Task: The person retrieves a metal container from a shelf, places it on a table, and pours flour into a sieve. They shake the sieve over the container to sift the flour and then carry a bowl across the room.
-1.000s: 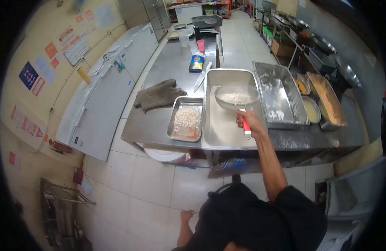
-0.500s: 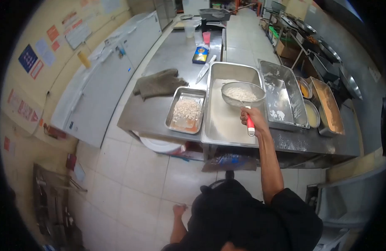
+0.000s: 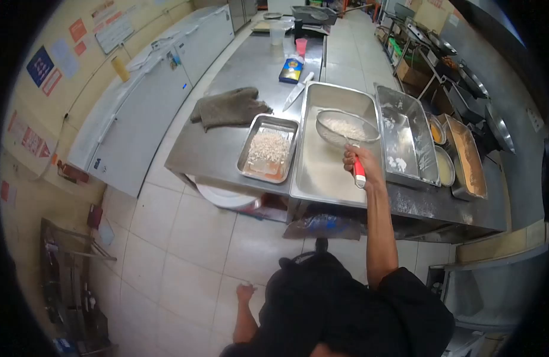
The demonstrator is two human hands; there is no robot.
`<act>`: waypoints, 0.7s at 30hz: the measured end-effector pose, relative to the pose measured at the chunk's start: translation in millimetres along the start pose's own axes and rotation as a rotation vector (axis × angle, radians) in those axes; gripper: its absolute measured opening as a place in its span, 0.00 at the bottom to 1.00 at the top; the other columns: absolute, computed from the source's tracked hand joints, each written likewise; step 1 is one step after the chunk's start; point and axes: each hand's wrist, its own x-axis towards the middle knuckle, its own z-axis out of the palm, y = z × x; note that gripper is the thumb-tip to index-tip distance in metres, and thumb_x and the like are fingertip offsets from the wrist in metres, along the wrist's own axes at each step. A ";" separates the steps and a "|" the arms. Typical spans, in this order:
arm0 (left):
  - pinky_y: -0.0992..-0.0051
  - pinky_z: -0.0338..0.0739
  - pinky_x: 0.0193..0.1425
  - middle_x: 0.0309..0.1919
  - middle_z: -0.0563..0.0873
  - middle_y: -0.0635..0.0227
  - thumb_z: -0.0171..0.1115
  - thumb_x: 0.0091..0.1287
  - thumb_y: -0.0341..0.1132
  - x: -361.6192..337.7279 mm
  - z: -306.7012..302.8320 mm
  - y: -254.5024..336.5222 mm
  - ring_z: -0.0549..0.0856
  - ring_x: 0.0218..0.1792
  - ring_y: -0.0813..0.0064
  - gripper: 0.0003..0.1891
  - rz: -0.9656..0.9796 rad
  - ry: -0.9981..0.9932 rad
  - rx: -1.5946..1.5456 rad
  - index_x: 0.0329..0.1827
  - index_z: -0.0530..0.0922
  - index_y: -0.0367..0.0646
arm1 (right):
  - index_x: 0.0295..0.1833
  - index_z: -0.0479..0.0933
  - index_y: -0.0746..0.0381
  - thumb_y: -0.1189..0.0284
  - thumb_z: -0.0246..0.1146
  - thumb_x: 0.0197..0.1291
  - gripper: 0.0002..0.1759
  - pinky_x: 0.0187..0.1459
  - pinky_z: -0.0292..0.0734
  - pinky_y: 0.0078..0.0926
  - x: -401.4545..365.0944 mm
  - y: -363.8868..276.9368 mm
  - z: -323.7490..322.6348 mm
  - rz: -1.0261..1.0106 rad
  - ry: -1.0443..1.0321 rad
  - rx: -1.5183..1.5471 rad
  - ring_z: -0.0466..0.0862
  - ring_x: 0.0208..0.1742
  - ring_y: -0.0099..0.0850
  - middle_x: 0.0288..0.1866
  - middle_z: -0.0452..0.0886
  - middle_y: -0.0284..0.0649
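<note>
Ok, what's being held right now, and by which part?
The right hand grips a mesh sieve by its red handle, above the large steel pan. The left hand hangs low, holding nothing.

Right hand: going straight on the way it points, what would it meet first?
The right hand, gripping the strainer, points away along the large pan. The pan's far wall probably comes first, if the strainer is held low enough; its height is unclear.

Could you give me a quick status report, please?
Right hand shut on red handle of sieve; left hand hanging at side. Sieve holds white pieces, above large steel pan. Nothing blocking.
</note>
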 end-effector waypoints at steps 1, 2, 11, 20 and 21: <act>0.66 0.79 0.31 0.19 0.82 0.59 0.60 0.56 0.37 -14.6 -14.1 7.9 0.82 0.21 0.64 0.15 -0.238 0.029 -0.092 0.27 0.75 0.28 | 0.27 0.65 0.58 0.73 0.59 0.59 0.11 0.16 0.61 0.11 -11.7 1.2 10.6 0.022 -0.039 0.109 0.67 0.16 0.13 0.18 0.66 0.26; 0.65 0.79 0.37 0.20 0.82 0.57 0.61 0.53 0.41 -24.7 -16.7 20.4 0.82 0.23 0.60 0.18 -0.254 -0.004 -0.289 0.27 0.76 0.29 | 0.27 0.65 0.58 0.73 0.59 0.59 0.11 0.16 0.61 0.11 -4.2 7.3 4.0 -0.009 -0.049 0.007 0.67 0.16 0.13 0.18 0.66 0.26; 0.71 0.78 0.34 0.26 0.86 0.57 0.59 0.57 0.40 -46.6 -34.2 6.2 0.85 0.24 0.71 0.14 -0.158 -0.027 -0.085 0.32 0.80 0.33 | 0.27 0.66 0.60 0.73 0.58 0.60 0.10 0.17 0.63 0.13 -7.1 24.7 13.6 -0.016 0.083 0.205 0.68 0.17 0.16 0.19 0.67 0.28; 0.76 0.76 0.26 0.19 0.84 0.62 0.64 0.54 0.33 -28.2 -37.1 18.1 0.83 0.21 0.76 0.11 -0.279 0.034 -0.187 0.19 0.80 0.32 | 0.29 0.68 0.61 0.74 0.57 0.60 0.08 0.19 0.64 0.14 31.1 11.3 44.1 -0.126 0.179 0.240 0.69 0.19 0.17 0.19 0.68 0.29; 0.76 0.76 0.26 0.19 0.84 0.62 0.64 0.54 0.33 -21.2 -26.1 27.7 0.83 0.21 0.76 0.11 -0.286 0.071 -0.248 0.19 0.80 0.32 | 0.29 0.68 0.61 0.73 0.57 0.60 0.08 0.20 0.64 0.14 24.7 -0.8 51.8 -0.114 0.132 0.314 0.69 0.19 0.17 0.20 0.68 0.29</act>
